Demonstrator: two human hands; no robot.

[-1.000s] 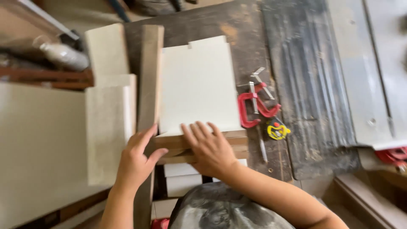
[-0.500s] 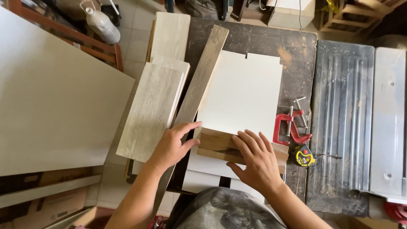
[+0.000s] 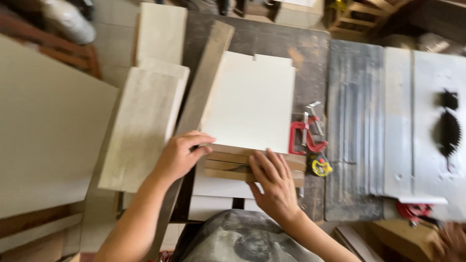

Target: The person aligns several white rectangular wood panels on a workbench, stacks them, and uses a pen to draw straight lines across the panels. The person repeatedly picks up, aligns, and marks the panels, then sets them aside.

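My left hand (image 3: 180, 155) rests at the left end of a small stack of brown wooden strips (image 3: 233, 163), its fingers curled on the stack's corner and on a long dark plank (image 3: 204, 87) beside it. My right hand (image 3: 274, 187) lies flat with fingers spread on the right part of the same stack. Just beyond the strips lies a white rectangular panel (image 3: 252, 99) with a notch in its far edge. Neither hand lifts anything.
A red clamp (image 3: 303, 136) and a yellow tape measure (image 3: 321, 167) lie right of the strips on the dark workbench (image 3: 272, 41). Pale boards (image 3: 145, 126) sit on the left, a large white sheet (image 3: 43, 145) further left. A table saw with its blade (image 3: 449, 131) stands at right.
The view has swung left then right, bringing the table saw into sight. Both hands stay on the wooden strips; the left hand's fingers have curled more at the stack's left end.
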